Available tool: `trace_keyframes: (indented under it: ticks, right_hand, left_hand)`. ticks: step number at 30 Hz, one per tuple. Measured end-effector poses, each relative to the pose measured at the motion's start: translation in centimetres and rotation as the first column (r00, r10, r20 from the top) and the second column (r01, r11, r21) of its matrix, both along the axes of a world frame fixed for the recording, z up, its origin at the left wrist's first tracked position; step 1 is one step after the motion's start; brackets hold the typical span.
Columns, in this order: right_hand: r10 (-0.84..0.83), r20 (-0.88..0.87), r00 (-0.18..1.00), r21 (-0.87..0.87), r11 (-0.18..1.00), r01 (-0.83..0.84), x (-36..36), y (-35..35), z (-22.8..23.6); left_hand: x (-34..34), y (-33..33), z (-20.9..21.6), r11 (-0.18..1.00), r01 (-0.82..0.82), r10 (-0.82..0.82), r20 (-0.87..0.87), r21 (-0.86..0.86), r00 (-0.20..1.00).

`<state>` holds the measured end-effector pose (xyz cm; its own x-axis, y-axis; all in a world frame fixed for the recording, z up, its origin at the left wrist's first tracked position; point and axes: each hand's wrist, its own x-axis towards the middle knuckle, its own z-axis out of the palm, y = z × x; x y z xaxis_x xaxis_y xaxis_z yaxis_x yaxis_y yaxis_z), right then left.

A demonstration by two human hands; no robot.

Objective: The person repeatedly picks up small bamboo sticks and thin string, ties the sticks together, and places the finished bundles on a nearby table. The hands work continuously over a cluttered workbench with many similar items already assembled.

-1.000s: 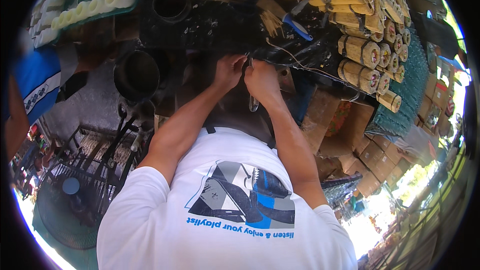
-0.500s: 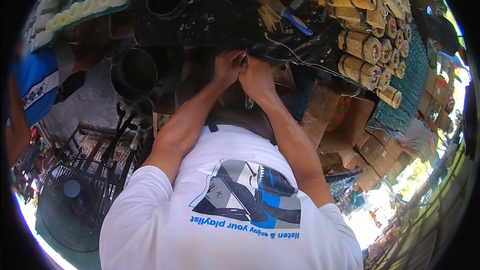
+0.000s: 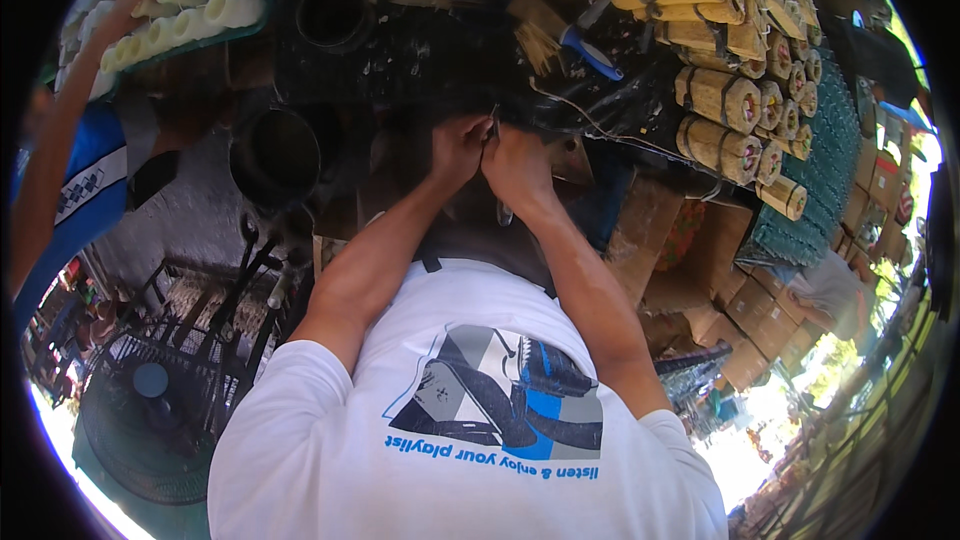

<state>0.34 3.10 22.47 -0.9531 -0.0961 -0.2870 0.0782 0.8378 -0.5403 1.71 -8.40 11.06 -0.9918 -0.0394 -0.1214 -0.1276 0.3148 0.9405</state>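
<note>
My left hand (image 3: 460, 152) and my right hand (image 3: 518, 165) meet close together at the near edge of the dark worktable, above my lap. The right is closed around a slim metal tool (image 3: 504, 213); its rear end shows below the fist and a thin pointed tip rises between the hands. Whether it is a knife or another tool I cannot tell. The left fingers are pinched beside that tip; what they hold, if anything, is too small and dark to make out.
Bundled bamboo-like tubes (image 3: 718, 98) are stacked at the right, near a blue-handled brush (image 3: 592, 55). White cylinders (image 3: 235, 8) fill a green tray at upper left, where a co-worker's arm (image 3: 75, 125) reaches. A black pot (image 3: 275, 155), open cardboard box (image 3: 690, 250) and fan (image 3: 150, 410) stand around.
The co-worker's arm at the left has risen to the white cylinders. My hands stay together, and the thin tip between them shows more clearly. The view has shifted slightly.
</note>
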Motion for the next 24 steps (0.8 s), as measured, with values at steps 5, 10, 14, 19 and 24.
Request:
trace_keyframes:
  ticks: [5, 10, 14, 19, 24]
  right_hand:
    - [-0.056, 0.106, 0.993, -0.007, 0.998, 0.057, 0.3, 0.2, -1.0]
    - [-0.116, 0.074, 0.99, -0.079, 0.989, 0.122, 0.8, 0.2, -0.6]
    - [-0.101, 0.065, 0.993, -0.06, 0.993, 0.105, 0.5, 0.3, -0.6]
    - [-0.024, 0.119, 0.993, 0.164, 0.986, 0.005, 0.3, 0.3, 1.3]
    - [-0.135, 0.109, 0.985, -0.131, 0.98, 0.149, -1.4, 2.4, 6.8]
  left_hand:
    - [0.3, 0.3, -0.6, 0.99, -0.066, 0.054, 0.105, 0.121, 0.993]
    - [-0.1, 0.2, 0.9, 0.999, -0.024, 0.018, 0.126, 0.045, 0.992]
    - [-0.7, 0.2, 2.2, 0.997, -0.035, 0.015, 0.273, 0.068, 0.962]
    - [-0.3, -0.2, 3.2, 0.987, -0.075, 0.03, 0.3, 0.141, 0.953]
    - [-3.1, -5.0, 8.8, 0.987, 0.031, -0.053, -0.139, -0.157, 0.989]
